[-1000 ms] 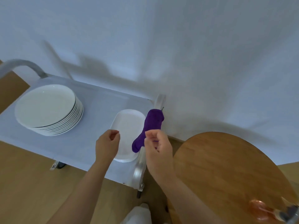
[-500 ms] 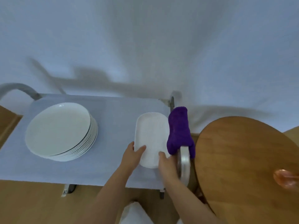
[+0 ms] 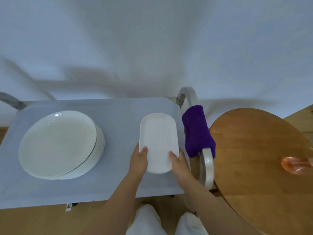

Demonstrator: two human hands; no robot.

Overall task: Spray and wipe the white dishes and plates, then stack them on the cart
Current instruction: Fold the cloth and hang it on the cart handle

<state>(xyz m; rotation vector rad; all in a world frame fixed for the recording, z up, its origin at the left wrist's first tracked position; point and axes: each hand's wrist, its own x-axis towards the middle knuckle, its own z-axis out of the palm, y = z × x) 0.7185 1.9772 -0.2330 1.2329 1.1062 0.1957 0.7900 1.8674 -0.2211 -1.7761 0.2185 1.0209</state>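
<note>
As both grip its near end, oblong dish (image 3: 158, 141) between left hand (image 3: 139, 161), right hand (image 3: 179, 164)

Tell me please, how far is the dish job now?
Done, it seems: a stack of round plates stands on the cart. In hand: the left hand and right hand both grip the near end of an oval dish on the cart. The cloth hangs on the cart handle. The table shows no more dishes, so little seems left.
</note>
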